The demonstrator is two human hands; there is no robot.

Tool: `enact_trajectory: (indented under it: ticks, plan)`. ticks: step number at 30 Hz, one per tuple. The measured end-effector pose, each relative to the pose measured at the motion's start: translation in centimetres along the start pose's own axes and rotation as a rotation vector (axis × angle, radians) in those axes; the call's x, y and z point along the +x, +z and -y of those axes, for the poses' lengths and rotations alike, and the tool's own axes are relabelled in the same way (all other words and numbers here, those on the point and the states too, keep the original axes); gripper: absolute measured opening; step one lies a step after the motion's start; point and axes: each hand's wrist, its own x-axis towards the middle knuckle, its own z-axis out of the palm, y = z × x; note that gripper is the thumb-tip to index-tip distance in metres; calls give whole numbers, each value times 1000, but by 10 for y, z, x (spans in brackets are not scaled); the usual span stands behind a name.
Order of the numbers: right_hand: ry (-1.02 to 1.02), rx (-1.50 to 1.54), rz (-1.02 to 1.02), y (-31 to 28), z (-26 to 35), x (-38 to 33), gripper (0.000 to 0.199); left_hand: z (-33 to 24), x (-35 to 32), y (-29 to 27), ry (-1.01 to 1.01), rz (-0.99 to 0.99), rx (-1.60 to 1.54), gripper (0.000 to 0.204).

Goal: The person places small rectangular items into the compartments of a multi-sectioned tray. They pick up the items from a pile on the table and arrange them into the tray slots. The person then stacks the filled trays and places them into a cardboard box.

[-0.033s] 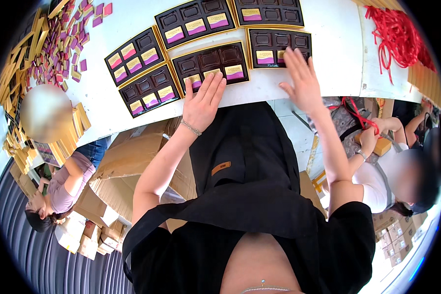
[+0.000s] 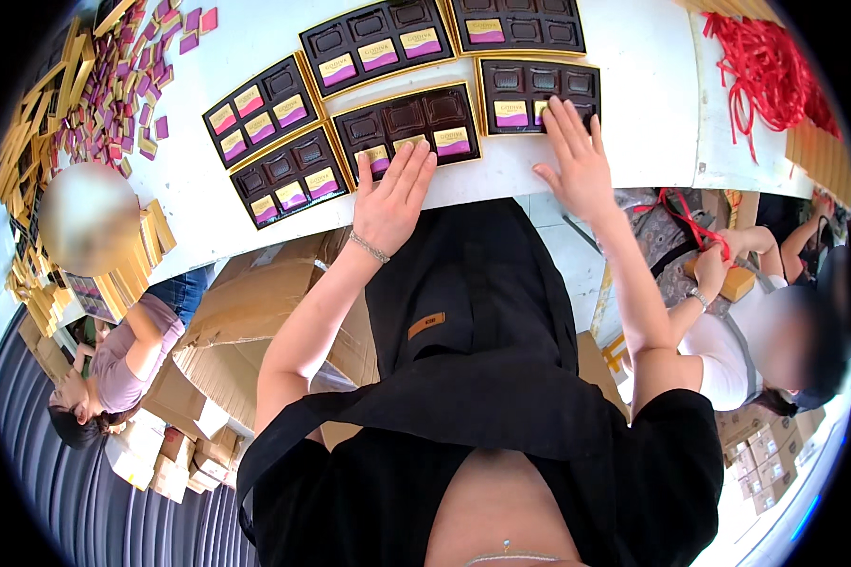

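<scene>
My left hand (image 2: 390,197) lies with fingers stretched out over the near edge of the middle black-trayed chocolate box (image 2: 407,115). Its fingertips rest on or just above the gold-and-purple wrapped chocolates in the near row. Beside them, another wrapped chocolate (image 2: 452,142) fills the near right compartment. My right hand (image 2: 580,168) is open too, fingertips over the near row of the right box (image 2: 542,81), partly covering a chocolate there. A wrapped chocolate (image 2: 511,113) shows at that row's left end. Neither hand visibly grips anything.
More part-filled boxes stand at the left (image 2: 289,180) and behind (image 2: 378,38). Loose wrapped chocolates (image 2: 113,94) are heaped at the far left. Red ribbons (image 2: 766,71) pile up at the right. Co-workers flank the white table (image 2: 643,113); one holds a gold box (image 2: 736,282).
My right hand has shifted slightly left and toward me, its fingers still over the right box's near row. My left hand has stayed in place.
</scene>
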Motion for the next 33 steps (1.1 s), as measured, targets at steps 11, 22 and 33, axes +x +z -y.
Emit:
enact_trajectory:
  ticks: [11, 22, 33]
  plan:
    - [-97, -110, -224, 32, 0, -3, 53, 37, -4, -36, -18, -205, -117, 53]
    - [-684, 343, -306, 87, 243, 384, 31, 335, -30, -41, -763, -503, -29, 33]
    - [-727, 242, -421, 113, 268, 423, 26, 325, -30, -44, -727, -527, -94, 36]
